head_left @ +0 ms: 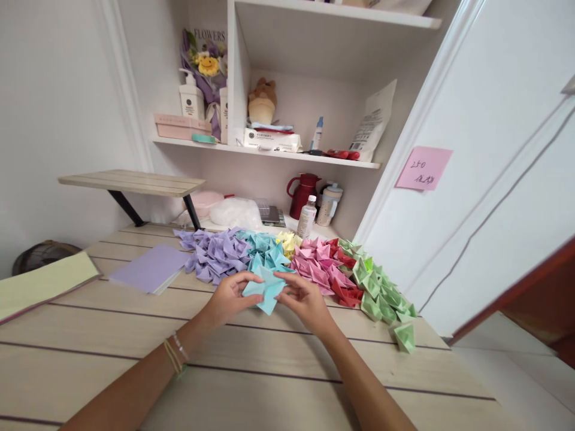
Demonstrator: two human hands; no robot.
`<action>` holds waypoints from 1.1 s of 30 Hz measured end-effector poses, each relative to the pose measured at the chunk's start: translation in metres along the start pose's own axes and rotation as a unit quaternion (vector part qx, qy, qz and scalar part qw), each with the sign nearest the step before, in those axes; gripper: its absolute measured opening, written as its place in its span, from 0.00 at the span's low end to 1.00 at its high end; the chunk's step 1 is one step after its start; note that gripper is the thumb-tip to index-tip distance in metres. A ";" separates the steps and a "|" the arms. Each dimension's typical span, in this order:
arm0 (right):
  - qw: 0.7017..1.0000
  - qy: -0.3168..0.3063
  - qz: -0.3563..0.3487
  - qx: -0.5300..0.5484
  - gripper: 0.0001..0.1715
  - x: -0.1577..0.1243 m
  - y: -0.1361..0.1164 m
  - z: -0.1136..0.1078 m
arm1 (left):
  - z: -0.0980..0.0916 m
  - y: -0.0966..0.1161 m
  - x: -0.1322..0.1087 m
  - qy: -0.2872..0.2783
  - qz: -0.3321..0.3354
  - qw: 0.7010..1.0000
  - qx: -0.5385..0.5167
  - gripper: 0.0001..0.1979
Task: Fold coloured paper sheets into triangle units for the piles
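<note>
A light blue piece of folded paper point(268, 291) is held up over the table between my two hands. My left hand point(234, 294) pinches its left side between thumb and fingers. On the other side, my right hand point(306, 297) grips the right edge the same way. Right behind the paper lie folded paper boats in heaps: purple boats point(218, 254), blue boats point(265, 245), yellow boats point(288, 242), pink boats point(309, 266), red boats point(348, 293) and green boats point(381, 293).
Purple paper sheets point(150, 267) and a yellow-green sheet stack point(45, 285) lie at left on the slatted table point(224, 383). One green boat point(405, 338) sits near the right edge. Behind stand a small raised shelf point(135, 181), a bottle point(307, 216) and a red jug point(303, 194).
</note>
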State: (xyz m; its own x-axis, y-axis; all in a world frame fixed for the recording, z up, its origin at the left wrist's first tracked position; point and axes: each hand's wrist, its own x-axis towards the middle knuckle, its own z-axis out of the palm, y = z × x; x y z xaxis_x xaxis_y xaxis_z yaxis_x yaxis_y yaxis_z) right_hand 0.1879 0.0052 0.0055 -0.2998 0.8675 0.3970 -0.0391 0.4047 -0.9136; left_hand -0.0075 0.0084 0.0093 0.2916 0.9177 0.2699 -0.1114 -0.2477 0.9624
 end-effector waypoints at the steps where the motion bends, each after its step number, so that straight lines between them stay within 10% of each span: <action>1: 1.000 0.005 -0.001 0.002 0.22 0.000 0.000 0.000 | -0.001 0.000 0.000 0.000 -0.012 1.000 -0.011 0.17; 24: 0.993 -0.002 -0.040 -0.108 0.14 -0.002 -0.013 -0.009 | -0.002 0.005 0.003 0.053 -0.014 0.998 -0.024 0.13; 29: 0.987 -0.016 -0.075 -0.139 0.26 -0.003 -0.016 -0.011 | -0.005 0.004 0.004 0.026 -0.015 0.999 -0.022 0.14; 33: 0.978 -0.024 -0.095 -0.182 0.14 -0.003 -0.020 -0.011 | -0.005 0.005 0.003 0.029 -0.006 1.000 -0.006 0.14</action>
State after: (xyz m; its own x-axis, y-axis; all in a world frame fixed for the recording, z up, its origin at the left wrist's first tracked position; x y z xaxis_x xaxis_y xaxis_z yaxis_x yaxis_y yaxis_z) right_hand 0.2003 -0.0018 0.0233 -0.3654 0.7554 0.5439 0.2401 0.6410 -0.7290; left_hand -0.0119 0.0111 0.0145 0.2377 0.9368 0.2568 -0.1202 -0.2339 0.9648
